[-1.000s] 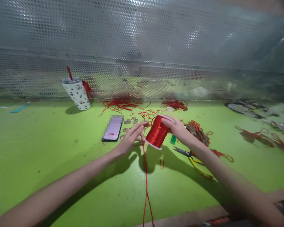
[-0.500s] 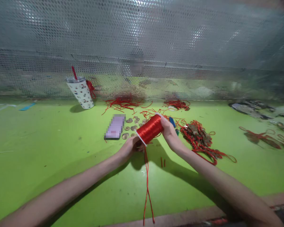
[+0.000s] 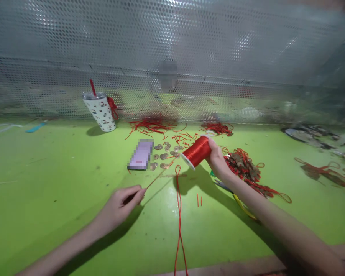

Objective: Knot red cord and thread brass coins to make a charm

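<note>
My right hand grips a spool of red cord by its far end, tilted above the green table. Off to the left, my left hand pinches the cord's loose end, which runs taut toward the spool. Between my hands, a looped red cord lies on the table, its two strands crossing and hanging over the front edge. Two short cord pieces rest beside it. Round coins with holes are spread just behind. Partly under my right forearm are scissors with yellow handles.
A phone lies left of the coins, and a patterned tumbler with straw stands farther back. Red cord scraps lie along the mesh screen. A heap of corded coins sits right of the spool.
My left hand has moved from beneath the spool to the lower left, drawing out cord. My right hand has shifted the spool slightly right. The loop's top and the scissors now show.
</note>
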Tool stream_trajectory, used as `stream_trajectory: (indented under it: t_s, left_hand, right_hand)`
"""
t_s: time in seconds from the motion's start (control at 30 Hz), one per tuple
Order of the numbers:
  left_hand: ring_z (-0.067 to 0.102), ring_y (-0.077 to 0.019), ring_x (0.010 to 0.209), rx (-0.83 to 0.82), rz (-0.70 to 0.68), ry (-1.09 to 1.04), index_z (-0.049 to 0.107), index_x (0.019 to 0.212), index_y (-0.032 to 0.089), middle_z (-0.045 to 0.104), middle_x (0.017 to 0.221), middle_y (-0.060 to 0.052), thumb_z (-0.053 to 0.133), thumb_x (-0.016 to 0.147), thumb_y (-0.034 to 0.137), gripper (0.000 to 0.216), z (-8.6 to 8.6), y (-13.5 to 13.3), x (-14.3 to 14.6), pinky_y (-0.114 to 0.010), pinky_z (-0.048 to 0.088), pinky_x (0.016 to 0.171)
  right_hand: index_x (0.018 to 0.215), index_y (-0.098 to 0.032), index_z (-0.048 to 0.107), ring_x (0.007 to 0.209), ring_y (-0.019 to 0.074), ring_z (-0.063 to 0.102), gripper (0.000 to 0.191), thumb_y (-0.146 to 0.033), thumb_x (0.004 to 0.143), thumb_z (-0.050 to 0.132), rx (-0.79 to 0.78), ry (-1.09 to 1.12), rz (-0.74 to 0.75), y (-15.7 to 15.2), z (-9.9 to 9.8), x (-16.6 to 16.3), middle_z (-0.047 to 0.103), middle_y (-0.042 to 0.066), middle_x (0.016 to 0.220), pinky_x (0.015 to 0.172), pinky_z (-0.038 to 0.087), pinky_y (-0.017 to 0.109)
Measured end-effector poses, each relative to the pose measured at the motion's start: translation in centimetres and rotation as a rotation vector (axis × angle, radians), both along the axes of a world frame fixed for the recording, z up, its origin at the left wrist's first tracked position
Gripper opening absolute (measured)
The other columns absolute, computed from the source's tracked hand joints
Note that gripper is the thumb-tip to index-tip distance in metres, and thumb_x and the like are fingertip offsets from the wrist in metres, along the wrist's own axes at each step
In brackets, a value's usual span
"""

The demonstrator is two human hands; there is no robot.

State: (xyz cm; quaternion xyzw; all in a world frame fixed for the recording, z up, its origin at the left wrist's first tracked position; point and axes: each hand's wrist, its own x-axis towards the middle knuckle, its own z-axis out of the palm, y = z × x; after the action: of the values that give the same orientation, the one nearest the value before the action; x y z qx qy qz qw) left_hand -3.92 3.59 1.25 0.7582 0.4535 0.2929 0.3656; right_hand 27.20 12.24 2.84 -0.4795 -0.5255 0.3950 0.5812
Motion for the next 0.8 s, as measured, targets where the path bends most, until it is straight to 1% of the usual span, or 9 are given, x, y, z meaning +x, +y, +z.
stream_trajectory:
  t_s: [0.13, 0.27, 0.33, 0.43, 0.5, 0.53, 0.63, 0.7, 0.8]
  left_hand:
    - [0.041, -0.0087, 0.044, 0.255, -0.125, 0.167, 0.050, 0.061, 0.017, 0.044, 0.051, 0.005, 0.042, 0.099, 0.023, 0.039, -0.6, -1.0, -0.3, -0.022, 0.031, 0.047]
    - [0.052, -0.0110, 0.053, 0.567, -0.279, 0.282, 0.059, 0.072, 0.016, 0.055, 0.062, 0.000, 0.042, 0.099, 0.014, 0.032, -0.7, -2.2, -0.9, -0.023, 0.039, 0.053]
    - [0.059, -0.0129, 0.062, 0.653, -0.287, 0.320, 0.065, 0.084, 0.016, 0.064, 0.077, -0.005, 0.045, 0.099, 0.015, 0.025, -0.6, -2.5, -1.4, -0.024, 0.046, 0.057]
    - [0.066, -0.0166, 0.077, 0.685, -0.183, 0.292, 0.066, 0.108, 0.016, 0.068, 0.104, -0.012, 0.049, 0.100, 0.018, 0.019, -0.7, -2.2, -1.7, -0.028, 0.054, 0.067]
    - [0.067, -0.0174, 0.081, 0.562, -0.128, 0.200, 0.061, 0.122, 0.018, 0.066, 0.113, -0.013, 0.052, 0.100, 0.022, 0.024, -0.6, -1.6, -0.9, -0.032, 0.057, 0.072]
    - [0.064, -0.0145, 0.072, 0.446, -0.113, 0.138, 0.059, 0.127, 0.019, 0.066, 0.113, -0.012, 0.055, 0.099, 0.026, 0.029, -0.5, -1.1, 0.0, -0.031, 0.057, 0.066]
    - [0.057, -0.0142, 0.063, -0.053, -0.084, -0.013, 0.042, 0.148, 0.024, 0.062, 0.085, -0.002, 0.065, 0.093, 0.040, 0.062, 0.0, 0.8, 3.8, -0.032, 0.056, 0.061]
    - [0.061, -0.0160, 0.072, -0.329, -0.150, -0.231, 0.034, 0.151, 0.026, 0.063, 0.098, -0.006, 0.073, 0.086, 0.039, 0.077, 0.4, 2.1, 6.8, -0.032, 0.055, 0.062]
    - [0.060, -0.0147, 0.079, -0.519, -0.235, -0.593, 0.048, 0.138, 0.024, 0.060, 0.122, -0.014, 0.085, 0.074, 0.035, 0.075, 0.9, 3.5, 10.7, -0.032, 0.055, 0.069]
  right_hand:
    - [0.110, -0.029, 0.062, 0.079, 0.0191, 0.060, 0.049, -0.069, 0.091, 0.041, 0.026, 0.184, -0.058, 0.9, 0.6, 0.3, 0.059, 0.001, 0.085, 0.063, 0.051, 0.027]
    - [0.117, -0.030, 0.061, 0.081, 0.0187, 0.062, 0.049, -0.067, 0.089, 0.046, -0.019, 0.161, -0.174, 1.9, 1.0, 1.9, 0.063, 0.001, 0.093, 0.061, 0.052, 0.026]
    - [0.120, -0.028, 0.060, 0.079, 0.0193, 0.062, 0.052, -0.067, 0.087, 0.048, -0.037, 0.106, -0.220, 2.0, 0.8, 2.4, 0.064, 0.002, 0.093, 0.059, 0.051, 0.027]
    - [0.112, -0.024, 0.062, 0.074, 0.0195, 0.060, 0.052, -0.067, 0.086, 0.051, -0.029, 0.032, -0.231, 1.2, 0.5, 2.3, 0.063, 0.002, 0.086, 0.056, 0.050, 0.027]
    - [0.102, -0.023, 0.063, 0.073, 0.0187, 0.059, 0.048, -0.067, 0.085, 0.055, -0.016, 0.016, -0.194, 0.0, 0.6, 1.4, 0.061, 0.002, 0.084, 0.056, 0.050, 0.027]
    - [0.099, -0.023, 0.062, 0.073, 0.0184, 0.058, 0.046, -0.067, 0.085, 0.057, -0.012, 0.020, -0.172, -0.6, 0.7, 0.8, 0.060, 0.002, 0.084, 0.057, 0.051, 0.027]
    - [0.095, -0.022, 0.060, 0.071, 0.0183, 0.057, 0.046, -0.067, 0.084, 0.060, -0.014, 0.019, -0.101, -2.5, 1.2, -1.2, 0.059, 0.001, 0.083, 0.059, 0.052, 0.029]
    - [0.097, -0.022, 0.058, 0.076, 0.0193, 0.060, 0.047, -0.066, 0.083, 0.063, -0.020, 0.053, -0.047, -3.3, 1.6, -2.4, 0.062, 0.003, 0.088, 0.066, 0.055, 0.032]
    - [0.103, -0.022, 0.057, 0.084, 0.0212, 0.064, 0.049, -0.065, 0.081, 0.067, -0.024, 0.085, -0.017, -3.5, 1.7, -3.0, 0.066, 0.005, 0.093, 0.080, 0.056, 0.038]
